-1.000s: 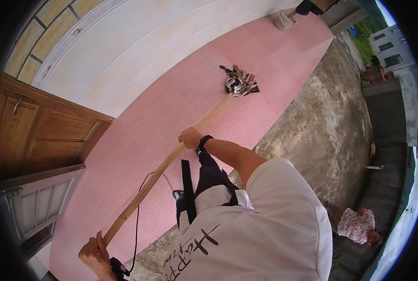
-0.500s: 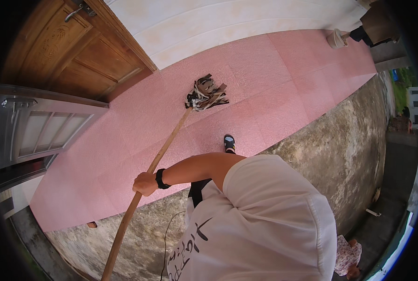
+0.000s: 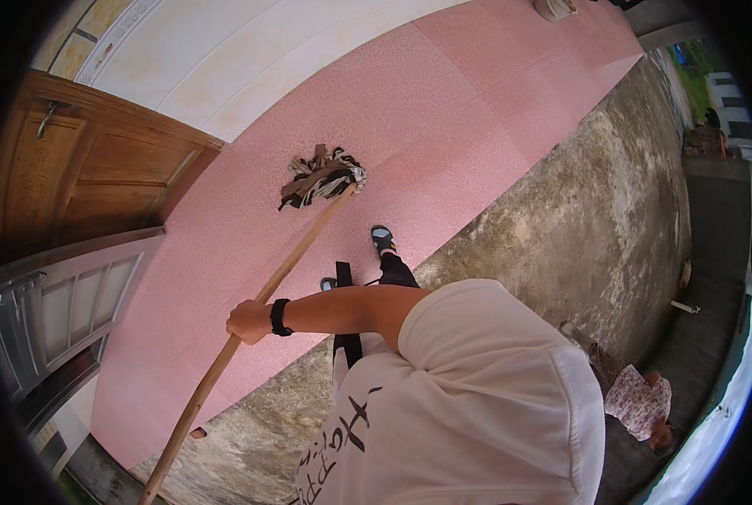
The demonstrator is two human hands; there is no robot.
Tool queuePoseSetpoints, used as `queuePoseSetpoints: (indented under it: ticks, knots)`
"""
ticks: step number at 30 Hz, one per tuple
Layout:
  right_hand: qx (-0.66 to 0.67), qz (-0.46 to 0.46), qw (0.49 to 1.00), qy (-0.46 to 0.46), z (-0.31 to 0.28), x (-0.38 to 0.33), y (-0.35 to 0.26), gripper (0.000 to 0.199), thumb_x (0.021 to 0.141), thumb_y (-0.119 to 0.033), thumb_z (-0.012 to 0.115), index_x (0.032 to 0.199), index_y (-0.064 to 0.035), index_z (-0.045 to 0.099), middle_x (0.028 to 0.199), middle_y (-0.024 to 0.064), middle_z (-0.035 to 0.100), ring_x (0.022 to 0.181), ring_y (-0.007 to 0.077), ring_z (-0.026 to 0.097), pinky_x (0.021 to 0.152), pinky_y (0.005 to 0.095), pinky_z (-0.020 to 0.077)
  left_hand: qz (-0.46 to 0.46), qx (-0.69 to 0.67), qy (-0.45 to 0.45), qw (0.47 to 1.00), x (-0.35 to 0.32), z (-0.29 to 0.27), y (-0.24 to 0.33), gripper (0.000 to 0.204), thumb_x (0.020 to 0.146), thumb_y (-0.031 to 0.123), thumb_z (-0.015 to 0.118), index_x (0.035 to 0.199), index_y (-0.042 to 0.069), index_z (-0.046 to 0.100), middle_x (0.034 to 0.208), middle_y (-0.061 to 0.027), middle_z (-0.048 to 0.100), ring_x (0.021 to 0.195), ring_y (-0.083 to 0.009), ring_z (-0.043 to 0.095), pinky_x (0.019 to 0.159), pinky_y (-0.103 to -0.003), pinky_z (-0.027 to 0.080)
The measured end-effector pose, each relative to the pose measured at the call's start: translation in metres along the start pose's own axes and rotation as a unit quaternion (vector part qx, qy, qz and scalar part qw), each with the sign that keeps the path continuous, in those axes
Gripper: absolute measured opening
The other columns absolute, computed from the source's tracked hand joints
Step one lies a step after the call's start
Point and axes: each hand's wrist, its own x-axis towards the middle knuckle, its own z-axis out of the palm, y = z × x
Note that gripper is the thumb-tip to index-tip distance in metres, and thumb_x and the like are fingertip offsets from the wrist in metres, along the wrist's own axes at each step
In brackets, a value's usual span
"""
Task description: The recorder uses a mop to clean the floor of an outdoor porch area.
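My right hand (image 3: 248,322), with a black band on its wrist, reaches across to the left and is wrapped round the wooden handle (image 3: 298,254) of a mop. The handle slants from the lower left up to the mop head (image 3: 318,179), a bundle of brown, black and whitish cloth strips. Those strips rest on the pink floor (image 3: 443,109), bunched to the left of the handle's end. One of my sandalled feet (image 3: 382,239) stands just below the mop head; the other shows partly behind a dark strap. My left hand is out of sight.
A wooden door (image 3: 98,168) and a paned metal door (image 3: 77,307) border the floor on the left. A pale bucket (image 3: 554,8) stands far right. Stained concrete (image 3: 561,210) adjoins the pink floor. A person in a floral top (image 3: 637,402) is at lower right.
The mop head has swung: its strips spread right of the handle's end before and now lie to its left. My right hand keeps its grip. The view has shifted, and my second foot now shows.
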Motion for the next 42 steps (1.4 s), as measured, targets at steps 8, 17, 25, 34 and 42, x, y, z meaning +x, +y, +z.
queuePoseSetpoints:
  ticks: [8,17,25,34,42]
  knots:
    - [-0.091,0.144,0.979,0.111,-0.090,-0.130,0.136,0.012,0.060,-0.012,0.056,0.070,-0.0086,0.061,0.067,0.0110,0.060,0.068,0.0312,0.058,0.060,0.0411,0.0451,0.070,-0.132,-0.008,0.989,0.082,0.075,0.149,0.039,0.083,0.022,0.054,0.049,0.006,0.045,0.041,-0.0111,0.041,0.032,-0.0256,0.039,0.034,-0.037,0.028]
    - [-0.230,0.437,0.855,0.161,-0.155,-0.313,0.260,0.016,0.066,-0.014,0.060,0.081,-0.0196,0.064,0.075,0.0026,0.060,0.084,0.0227,0.055,0.077,0.0382,0.0360,0.215,-0.362,0.055,0.905,0.134,0.055,0.407,0.042,0.081,0.020,0.057,0.046,0.004,0.041,0.039,-0.0135,0.039,0.031,-0.0289,0.039,0.033,-0.036,0.028]
    - [-0.224,0.527,0.796,0.199,-0.156,-0.405,0.268,0.014,0.067,-0.013,0.060,0.080,-0.0172,0.064,0.084,0.0028,0.059,0.093,0.0238,0.049,0.085,0.0400,0.0316,0.328,-0.407,0.063,0.850,0.136,0.016,0.475,0.039,0.076,0.015,0.063,0.047,0.004,0.040,0.040,-0.0133,0.037,0.032,-0.0268,0.034,0.034,-0.033,0.027]
    - [-0.197,0.414,0.876,0.153,-0.068,-0.311,0.235,0.015,0.067,-0.016,0.058,0.081,-0.0163,0.063,0.078,0.0067,0.060,0.080,0.0272,0.057,0.073,0.0410,0.0409,0.301,-0.337,0.066,0.890,0.084,0.059,0.297,0.041,0.077,0.011,0.060,0.043,0.003,0.037,0.039,-0.0119,0.035,0.030,-0.0252,0.032,0.033,-0.035,0.023]
    - [-0.114,0.185,0.967,0.135,0.029,-0.143,0.135,0.015,0.056,-0.014,0.061,0.070,-0.0106,0.057,0.066,0.0109,0.057,0.068,0.0318,0.057,0.058,0.0421,0.0426,0.234,-0.187,0.022,0.954,0.003,0.075,0.091,0.039,0.086,0.015,0.050,0.050,0.005,0.041,0.041,-0.0084,0.035,0.033,-0.0220,0.034,0.034,-0.034,0.028]
